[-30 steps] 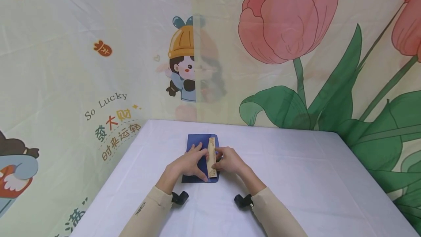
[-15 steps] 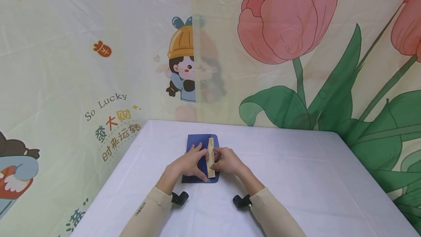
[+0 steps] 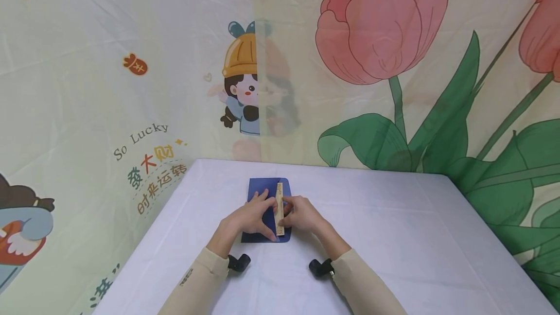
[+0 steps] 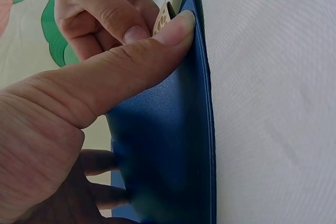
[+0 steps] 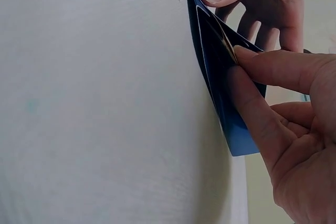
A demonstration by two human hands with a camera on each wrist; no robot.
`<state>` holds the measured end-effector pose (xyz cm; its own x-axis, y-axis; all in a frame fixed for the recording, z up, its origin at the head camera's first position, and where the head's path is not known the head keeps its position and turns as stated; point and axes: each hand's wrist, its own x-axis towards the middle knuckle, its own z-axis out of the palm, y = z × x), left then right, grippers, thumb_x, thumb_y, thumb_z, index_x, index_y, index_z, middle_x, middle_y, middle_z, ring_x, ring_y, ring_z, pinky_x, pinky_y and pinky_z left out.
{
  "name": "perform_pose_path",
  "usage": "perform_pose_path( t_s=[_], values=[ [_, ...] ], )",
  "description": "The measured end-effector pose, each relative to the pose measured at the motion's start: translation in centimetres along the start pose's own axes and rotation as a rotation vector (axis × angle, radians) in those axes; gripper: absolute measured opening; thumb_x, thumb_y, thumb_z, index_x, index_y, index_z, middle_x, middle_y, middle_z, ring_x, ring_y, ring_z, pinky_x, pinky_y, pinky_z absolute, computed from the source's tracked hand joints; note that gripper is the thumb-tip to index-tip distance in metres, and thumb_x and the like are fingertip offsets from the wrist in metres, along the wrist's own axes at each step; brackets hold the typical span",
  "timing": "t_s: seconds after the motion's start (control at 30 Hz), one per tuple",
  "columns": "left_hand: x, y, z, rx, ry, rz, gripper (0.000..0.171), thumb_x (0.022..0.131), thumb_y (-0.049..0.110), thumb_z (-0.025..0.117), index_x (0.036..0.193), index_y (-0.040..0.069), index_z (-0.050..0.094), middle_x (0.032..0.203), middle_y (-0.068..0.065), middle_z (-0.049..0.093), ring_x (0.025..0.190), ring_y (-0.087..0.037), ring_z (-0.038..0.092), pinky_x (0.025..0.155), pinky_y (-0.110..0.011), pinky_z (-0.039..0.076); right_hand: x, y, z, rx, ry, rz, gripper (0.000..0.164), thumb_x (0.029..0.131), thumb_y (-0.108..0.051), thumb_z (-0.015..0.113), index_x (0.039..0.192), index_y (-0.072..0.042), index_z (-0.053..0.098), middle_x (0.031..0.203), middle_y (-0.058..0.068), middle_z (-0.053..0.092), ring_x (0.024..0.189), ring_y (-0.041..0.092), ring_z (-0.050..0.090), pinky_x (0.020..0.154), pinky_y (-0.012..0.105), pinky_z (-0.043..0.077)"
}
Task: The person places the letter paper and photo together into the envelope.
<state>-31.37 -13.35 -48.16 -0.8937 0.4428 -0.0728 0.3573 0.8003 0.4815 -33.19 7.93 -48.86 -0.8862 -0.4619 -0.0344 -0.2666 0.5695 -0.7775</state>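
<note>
A dark blue envelope (image 3: 262,184) lies on the table, its rounded flap (image 3: 286,187) spread to the right. Out of its mouth shows a narrow strip of a cream card (image 3: 280,230) with a gold pattern; the rest of the card is hidden inside. My left hand (image 3: 250,217) rests on the envelope with fingers spread, its thumb near the lower end of the mouth. My right hand (image 3: 305,214) pinches the card's outer edge between thumb and fingers. In the right wrist view the card (image 5: 227,43) sits between the envelope's walls (image 5: 210,61).
A white cloth covers the table (image 3: 393,237). Printed curtains (image 3: 358,125) with tulips and cartoon figures hang behind and to the left. A black wrist camera (image 3: 239,263) sits at the left cuff, another black camera (image 3: 321,269) at the right.
The card has slid left, deeper into the envelope, so less of it shows. My right hand has moved slightly left with it. My left hand has stayed in place.
</note>
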Motion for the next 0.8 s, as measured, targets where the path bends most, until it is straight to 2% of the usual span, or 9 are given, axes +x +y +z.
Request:
perform_pose_path(
  t_s=[0.4, 0.63, 0.8],
  values=[
    [-0.15, 0.12, -0.10, -0.011, -0.002, 0.006, 0.067, 0.066, 0.048, 0.097, 0.112, 0.027, 0.053, 0.172, -0.024, 0.018, 0.155, -0.059, 0.011, 0.115, -0.078, 0.025, 0.08, 0.05, 0.10, 0.010, 0.001, -0.024, 0.085, 0.077, -0.012, 0.092, 0.149, 0.002, 0.050, 0.096, 0.006, 0.074, 0.078, 0.013, 0.068, 0.071, 0.028, 0.056],
    [-0.02, 0.00, -0.09, -0.001, -0.008, 0.004, 0.068, 0.066, 0.050, 0.097, 0.112, 0.029, 0.053, 0.172, -0.024, 0.018, 0.155, -0.059, 0.011, 0.117, -0.078, 0.023, 0.10, -0.07, 0.32, 0.020, -0.011, -0.045, 0.064, 0.079, -0.010, 0.090, 0.138, -0.005, 0.063, 0.094, 0.008, 0.074, 0.075, 0.014, 0.068, 0.067, 0.028, 0.057],
    [-0.01, -0.06, -0.04, -0.004, -0.007, 0.005, 0.067, 0.066, 0.050, 0.097, 0.112, 0.030, 0.054, 0.172, -0.024, 0.018, 0.156, -0.058, 0.011, 0.116, -0.078, 0.024, 0.09, -0.10, 0.42, 0.040, -0.011, -0.064, 0.056, 0.080, -0.010, 0.089, 0.131, -0.008, 0.067, 0.090, 0.007, 0.073, 0.073, 0.013, 0.067, 0.064, 0.027, 0.056]
  ],
)
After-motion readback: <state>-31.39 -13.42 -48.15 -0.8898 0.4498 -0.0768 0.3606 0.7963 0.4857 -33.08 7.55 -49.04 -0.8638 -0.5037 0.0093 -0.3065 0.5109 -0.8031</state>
